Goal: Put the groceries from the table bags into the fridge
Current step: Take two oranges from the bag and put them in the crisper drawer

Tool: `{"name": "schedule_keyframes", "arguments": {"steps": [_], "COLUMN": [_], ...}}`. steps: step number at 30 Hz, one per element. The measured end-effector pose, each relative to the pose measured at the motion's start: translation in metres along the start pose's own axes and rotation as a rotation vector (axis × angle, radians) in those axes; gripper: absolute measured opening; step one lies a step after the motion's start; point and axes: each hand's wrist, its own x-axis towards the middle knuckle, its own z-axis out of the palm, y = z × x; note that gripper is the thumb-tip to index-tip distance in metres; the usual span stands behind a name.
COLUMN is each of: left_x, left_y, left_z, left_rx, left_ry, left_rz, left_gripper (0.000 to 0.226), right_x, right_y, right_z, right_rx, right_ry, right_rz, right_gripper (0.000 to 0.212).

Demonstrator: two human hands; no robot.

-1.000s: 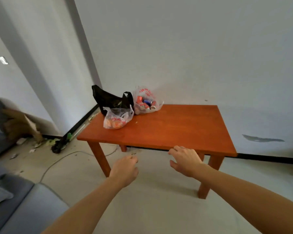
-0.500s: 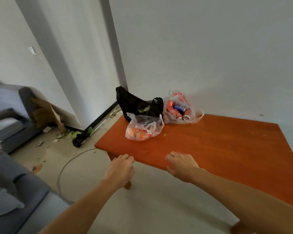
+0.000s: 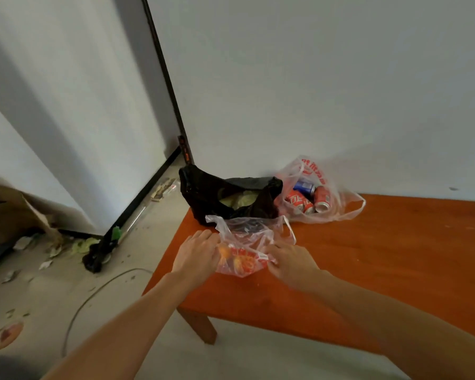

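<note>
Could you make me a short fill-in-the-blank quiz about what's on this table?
The wooden table bears ___ bags.
The soda cans lie in a clear bag next to the opaque ___ bag.
Left hand and right hand both touch the front bag, which holds ___ fruit.
Missing words: three; black; orange.

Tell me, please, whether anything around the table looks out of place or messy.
Yes: scraps of litter lie strewn over the floor left of the table, beside torn cardboard, and a reddish patch marks the floor nearer the camera.
</note>
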Motion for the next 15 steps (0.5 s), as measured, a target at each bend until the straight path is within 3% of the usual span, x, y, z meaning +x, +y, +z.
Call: {"name": "schedule_keyframes", "arguments": {"steps": [4, 10, 13, 15], "left_x": [0.058, 0.135, 0.154, 0.16], "left_y": [-0.012, -0.029, -0.04, -0.052], "left_z": [0.032, 0.096, 0.127, 0.147], "left_rx": [-0.036, 0.057, 0.121, 0.119], "left_ry": [-0.013, -0.241, -0.358, -0.428], "left_rz": [0.074, 0.23, 0.316, 0.339], "left_gripper": [0.021, 0.03, 0.036, 0.044], "right_x": [0.05, 0.113, 0.137, 0.144], "right_y": [0.012, 0.035, 0.048, 0.049], "right_z": [0.023, 0.08, 0.117, 0.13], "right_rx": [-0.003, -0.046, -0.193, -0.169], "right_ry": [-0.023, -0.024, -0.107, -0.193], "right_rz": [0.036, 0.018, -0.042, -0.003], "right_gripper": [0.025, 0.019, 0.029, 0.04]}}
